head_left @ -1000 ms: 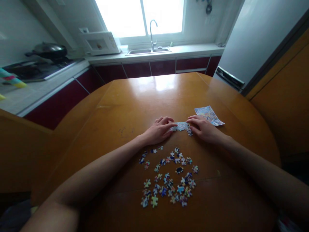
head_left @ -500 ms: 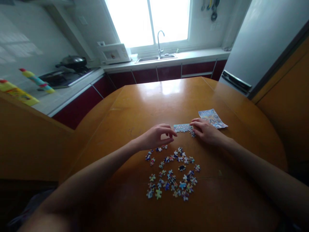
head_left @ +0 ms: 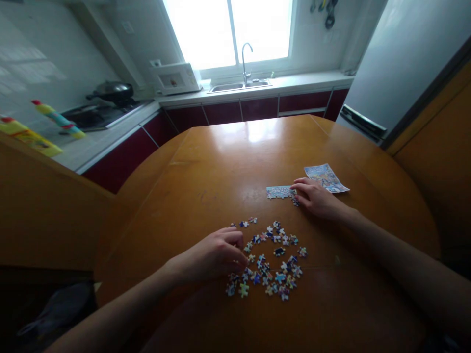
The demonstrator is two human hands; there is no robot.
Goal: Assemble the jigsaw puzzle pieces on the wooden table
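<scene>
My left hand (head_left: 221, 252) is low over the left side of the loose puzzle pieces (head_left: 279, 278), its fingers curled and drawn together. Whatever lies between its fingertips is hidden. A joined strip of puzzle (head_left: 278, 191), pale blue and patterned, lies flat on the table beyond the pile. At the strip's right end, my right hand (head_left: 314, 197) has thumb and fingers closed about a small puzzle piece (head_left: 295, 200), partly covered by the fingers. Beside that hand rests a printed picture sheet (head_left: 327, 177), with one corner behind the knuckles.
Everything lies on a large, glossy wooden table (head_left: 221, 162). Past it runs a counter with a sink (head_left: 228, 87), a microwave (head_left: 176, 78) and a wok (head_left: 114, 92) on the stove. Yellow bottles (head_left: 31, 137) stand at left; a fridge (head_left: 386, 63) is at right.
My left hand has moved from beside the joined strip down and to the left, onto the loose pieces, and its fingers have drawn together. My right hand stays at the strip's right end.
</scene>
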